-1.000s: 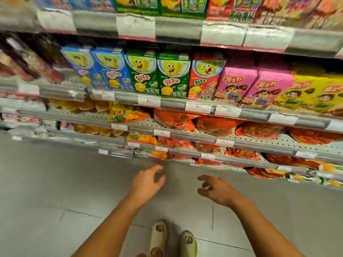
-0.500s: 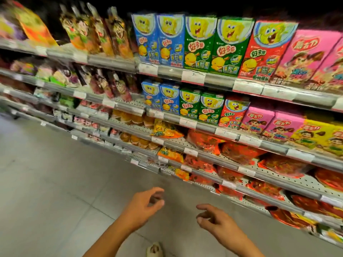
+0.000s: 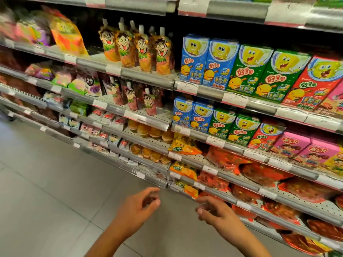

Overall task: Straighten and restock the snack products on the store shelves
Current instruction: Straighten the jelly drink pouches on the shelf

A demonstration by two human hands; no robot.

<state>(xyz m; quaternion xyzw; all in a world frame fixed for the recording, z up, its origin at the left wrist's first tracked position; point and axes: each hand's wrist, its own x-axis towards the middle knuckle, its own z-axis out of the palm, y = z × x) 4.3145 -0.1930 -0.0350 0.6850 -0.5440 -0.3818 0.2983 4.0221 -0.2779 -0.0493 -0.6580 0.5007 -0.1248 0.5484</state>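
My left hand [image 3: 138, 207] and my right hand [image 3: 213, 210] hover low in front of the shelves, fingers loosely curled and apart, holding nothing. Blue, green and red cartoon snack boxes [image 3: 246, 69] stand in a row on an upper shelf, with a second smaller row [image 3: 220, 123] one shelf below. Orange spouted jelly pouches [image 3: 137, 47] stand left of the boxes. A yellow-orange bag [image 3: 183, 145] lies tilted on a lower shelf. Red snack bags [image 3: 259, 173] fill the low shelves at right, just beyond my right hand.
Pink boxes [image 3: 304, 151] sit at the right of the second row. Jelly cups [image 3: 148, 132] and small packets [image 3: 111, 117] line the shelves at left. Grey shelf rails with price tags [image 3: 233, 98] jut forward. Grey tiled floor [image 3: 46, 191] stretches left.
The view has swung up and to the left, bringing the jelly pouches and higher shelves into sight. Both hands stay low and empty, their fingers a little more curled.
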